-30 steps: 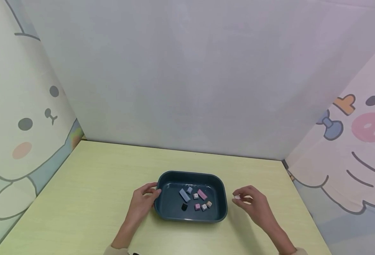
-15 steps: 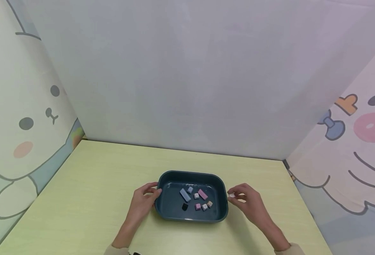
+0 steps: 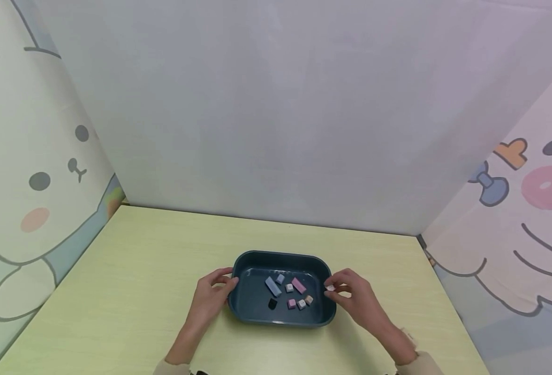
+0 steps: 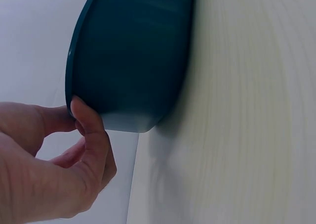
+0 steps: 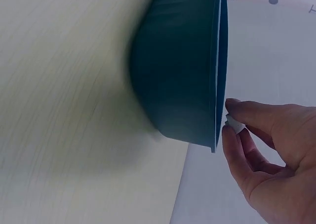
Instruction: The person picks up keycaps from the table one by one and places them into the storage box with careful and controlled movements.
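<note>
A dark teal basin (image 3: 249, 307) stands on the table with several small blocks inside. My left hand (image 3: 211, 294) pinches the basin's left rim between thumb and fingers. Just over the right rim, the thumb and fingertips of my right hand (image 3: 355, 297) pinch a small white block (image 5: 235, 124), partly covered by the fingers. Within the basin lie a blue bar (image 3: 273, 286), a blue cube (image 3: 280, 279), a pink bar (image 3: 298, 285), a pink cube (image 3: 292, 303), a black block (image 3: 273, 303), a tan cube (image 3: 309, 299) and two white cubes (image 3: 289, 287).
The pale yellow-green table (image 3: 163, 245) extends around the basin on all sides. A plain light curtain (image 3: 276, 130) hangs behind its far edge. Cartoon-printed cloths flank it at the left (image 3: 36, 156) and right (image 3: 538, 234).
My right hand has moved left with the white block, from beside the basin to over its right rim. The left hand keeps its grip and the basin stays in place.
</note>
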Demonstrator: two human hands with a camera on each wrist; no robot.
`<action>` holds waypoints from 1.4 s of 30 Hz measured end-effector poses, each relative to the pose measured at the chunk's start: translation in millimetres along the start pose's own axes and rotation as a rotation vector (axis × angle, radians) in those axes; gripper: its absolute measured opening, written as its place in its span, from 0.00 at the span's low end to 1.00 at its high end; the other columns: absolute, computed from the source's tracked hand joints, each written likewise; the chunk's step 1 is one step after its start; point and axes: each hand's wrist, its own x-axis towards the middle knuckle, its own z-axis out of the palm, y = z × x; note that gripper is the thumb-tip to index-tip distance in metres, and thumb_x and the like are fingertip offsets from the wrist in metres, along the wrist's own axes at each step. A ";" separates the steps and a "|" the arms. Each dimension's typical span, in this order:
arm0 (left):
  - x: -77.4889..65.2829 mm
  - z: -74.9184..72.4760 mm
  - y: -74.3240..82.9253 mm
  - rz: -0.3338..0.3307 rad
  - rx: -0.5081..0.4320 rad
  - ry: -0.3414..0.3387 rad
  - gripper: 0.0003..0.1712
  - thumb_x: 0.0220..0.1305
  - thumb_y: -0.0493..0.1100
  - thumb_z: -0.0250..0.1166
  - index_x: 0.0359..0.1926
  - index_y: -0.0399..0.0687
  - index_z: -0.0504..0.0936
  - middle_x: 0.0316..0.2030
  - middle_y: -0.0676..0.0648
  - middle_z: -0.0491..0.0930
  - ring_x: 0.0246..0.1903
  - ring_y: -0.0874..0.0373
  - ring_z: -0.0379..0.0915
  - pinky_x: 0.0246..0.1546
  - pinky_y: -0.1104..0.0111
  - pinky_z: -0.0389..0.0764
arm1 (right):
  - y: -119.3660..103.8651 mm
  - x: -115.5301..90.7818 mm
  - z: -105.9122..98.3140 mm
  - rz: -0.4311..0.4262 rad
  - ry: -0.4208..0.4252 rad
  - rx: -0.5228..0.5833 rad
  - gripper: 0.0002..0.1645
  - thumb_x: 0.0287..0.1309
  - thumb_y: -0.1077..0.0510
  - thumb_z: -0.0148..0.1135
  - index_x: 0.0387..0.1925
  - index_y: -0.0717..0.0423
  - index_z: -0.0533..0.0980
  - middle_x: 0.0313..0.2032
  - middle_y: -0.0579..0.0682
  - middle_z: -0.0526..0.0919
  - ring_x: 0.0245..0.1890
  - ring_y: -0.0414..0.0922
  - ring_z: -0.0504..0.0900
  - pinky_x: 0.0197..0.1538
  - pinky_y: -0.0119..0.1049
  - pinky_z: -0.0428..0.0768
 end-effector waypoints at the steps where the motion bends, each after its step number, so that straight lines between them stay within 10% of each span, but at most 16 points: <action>1: 0.0 0.2 0.1 0.001 0.002 0.000 0.19 0.70 0.38 0.67 0.59 0.36 0.82 0.37 0.43 0.81 0.28 0.49 0.79 0.26 0.68 0.78 | 0.0 0.3 0.9 -0.004 -0.011 -0.001 0.14 0.53 0.70 0.76 0.41 0.55 0.85 0.39 0.44 0.81 0.39 0.40 0.82 0.45 0.36 0.86; 42: 0.5 0.8 0.6 0.000 -0.005 -0.001 0.19 0.69 0.38 0.68 0.59 0.37 0.82 0.38 0.42 0.80 0.28 0.49 0.79 0.26 0.68 0.79 | -11.7 15.6 27.2 -0.127 -0.389 -0.059 0.11 0.59 0.69 0.72 0.43 0.56 0.85 0.41 0.43 0.79 0.39 0.39 0.80 0.45 0.40 0.84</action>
